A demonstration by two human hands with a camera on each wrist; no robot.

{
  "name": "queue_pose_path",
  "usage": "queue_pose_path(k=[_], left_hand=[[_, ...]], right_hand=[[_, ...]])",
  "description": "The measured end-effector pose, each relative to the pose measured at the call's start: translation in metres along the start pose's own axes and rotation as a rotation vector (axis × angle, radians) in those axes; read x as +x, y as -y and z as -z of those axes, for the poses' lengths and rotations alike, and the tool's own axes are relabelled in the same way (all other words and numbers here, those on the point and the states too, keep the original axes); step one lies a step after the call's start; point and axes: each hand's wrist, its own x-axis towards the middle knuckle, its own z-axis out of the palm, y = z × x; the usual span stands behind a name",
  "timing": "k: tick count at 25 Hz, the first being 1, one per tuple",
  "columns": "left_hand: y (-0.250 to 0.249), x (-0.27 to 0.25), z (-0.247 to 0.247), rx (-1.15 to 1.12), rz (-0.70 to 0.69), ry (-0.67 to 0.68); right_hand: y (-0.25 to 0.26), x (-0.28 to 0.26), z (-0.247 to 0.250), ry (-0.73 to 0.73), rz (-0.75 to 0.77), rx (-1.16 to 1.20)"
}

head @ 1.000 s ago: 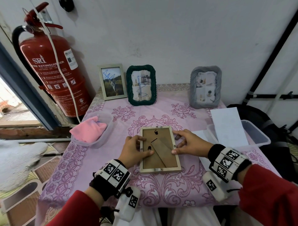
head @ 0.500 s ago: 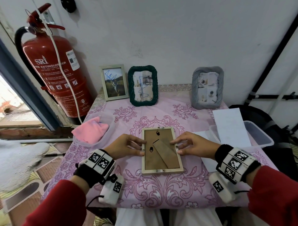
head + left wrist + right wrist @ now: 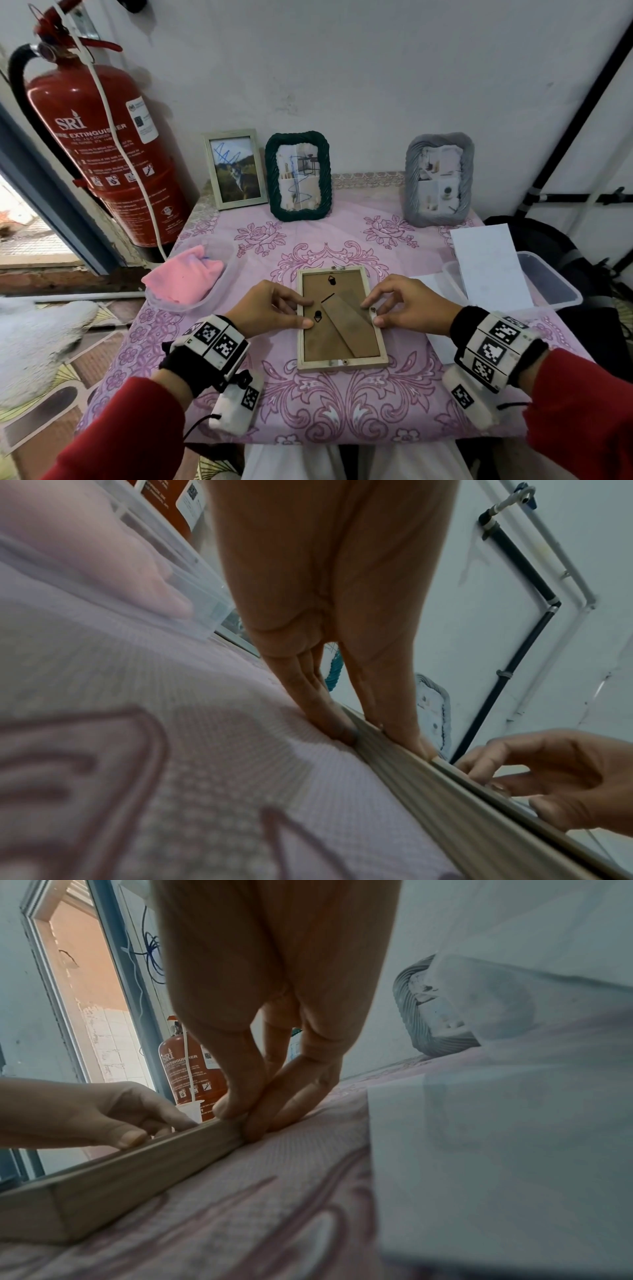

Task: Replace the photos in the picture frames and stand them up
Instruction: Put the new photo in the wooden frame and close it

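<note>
Lying face down on the pink flowered tablecloth [image 3: 239,359], the pale wooden picture frame [image 3: 342,364] is being pinched at both side rails: left hand [image 3: 267,313] and right hand [image 3: 409,306] are grasping it. Lifting unevenly is risky, I think: the brown backing board [image 3: 317,342] could slip out.

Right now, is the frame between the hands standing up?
No, the frame lies flat on the table, back side up, with the left hand and right hand at its sides.
</note>
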Motion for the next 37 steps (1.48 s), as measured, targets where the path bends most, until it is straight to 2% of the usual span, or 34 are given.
queue_pose_path(k=[7,11,16,19,23,37], left_hand=[[0.001,0.002,-0.004,0.008,0.001,-0.004],[0.001,0.003,-0.007,0.022,-0.023,-0.016],[0.001,0.002,-0.006,0.047,-0.033,-0.018],[0.003,0.000,-0.002,0.018,-0.017,0.039],[0.006,-0.001,0.003,-0.055,0.007,0.126],[0.001,0.001,-0.006,0.043,-0.054,-0.028]], right_hand=[[0.007,-0.001,0.000,0.005,0.018,-0.048],[0.009,0.003,-0.005,0.010,0.000,0.040],[0.010,0.010,-0.009,-0.016,0.011,-0.118],[0.007,0.006,-0.005,-0.014,0.044,-0.170],[0.004,0.000,-0.003,-0.036,0.063,-0.108],[0.008,0.003,-0.007,-0.063,0.085,-0.045]])
